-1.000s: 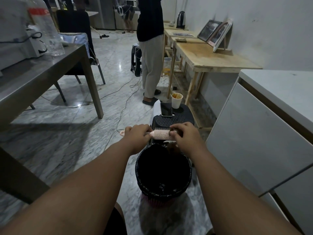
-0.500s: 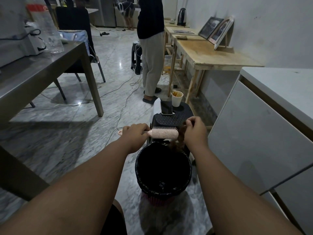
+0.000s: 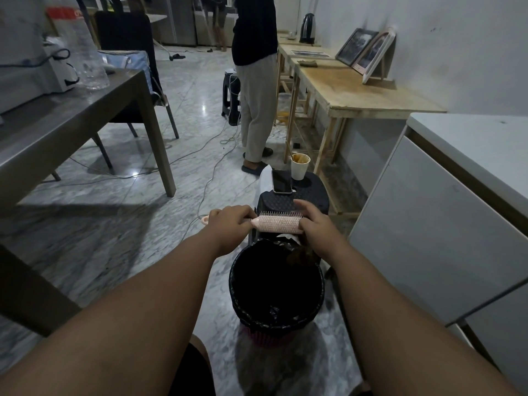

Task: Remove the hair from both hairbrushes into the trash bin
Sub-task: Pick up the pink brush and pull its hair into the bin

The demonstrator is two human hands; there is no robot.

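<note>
A pink round hairbrush [image 3: 276,223] lies level above the far rim of the trash bin [image 3: 243,307], which is lined with a black bag. My left hand [image 3: 228,224] grips the brush's handle. My right hand [image 3: 315,224] is at the brush's tip, fingers curled over the bristles there. A clump of brown hair [image 3: 301,256] hangs under that hand, just inside the bin's rim. Only one hairbrush is in sight.
Behind the bin stands a black stool [image 3: 311,201] with a phone [image 3: 281,181] and a paper cup [image 3: 300,166]. A person [image 3: 255,81] stands further back. A grey table [image 3: 71,118] is at the left, a white cabinet [image 3: 445,224] at the right, cables [image 3: 205,178] on the floor.
My right hand pulled a clump of hair off to the right of the brush, then came back to the brush's tip. The hair now hangs lower, at the bin's rim.
</note>
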